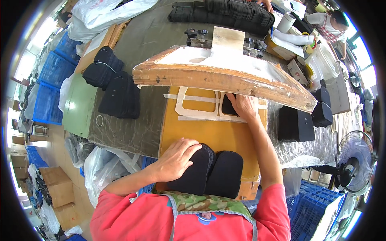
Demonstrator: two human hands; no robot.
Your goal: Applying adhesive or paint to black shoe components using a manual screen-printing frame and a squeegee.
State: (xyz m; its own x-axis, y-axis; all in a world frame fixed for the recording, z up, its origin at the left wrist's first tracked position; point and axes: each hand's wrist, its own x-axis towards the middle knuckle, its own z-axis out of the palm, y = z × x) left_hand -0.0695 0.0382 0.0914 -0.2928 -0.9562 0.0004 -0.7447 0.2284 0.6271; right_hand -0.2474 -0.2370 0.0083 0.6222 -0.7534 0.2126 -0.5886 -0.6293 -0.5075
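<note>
My left hand [177, 158] lies with stretched fingers against the upper left edge of a stack of black rounded fabric pads [191, 172]. Beside it stands a second black pad stack [225, 173], close to my apron. Farther off, my right hand [243, 106] reaches in beneath a raised wooden screen frame [217, 80]. Its fingers lie flat on a single black pad [229, 105] inside the right opening of a white template [181, 106]. This template is fixed on a yellow-brown board [201, 130]. The frame hides part of the far side of the template.
Black piece stacks stand left [118, 96] and right [296, 124] of the board. A long row of black pieces [221, 14] lies at the back. Blue crates [52, 94] and a fan [354, 160] flank the table. Another person [331, 26] is at the far right.
</note>
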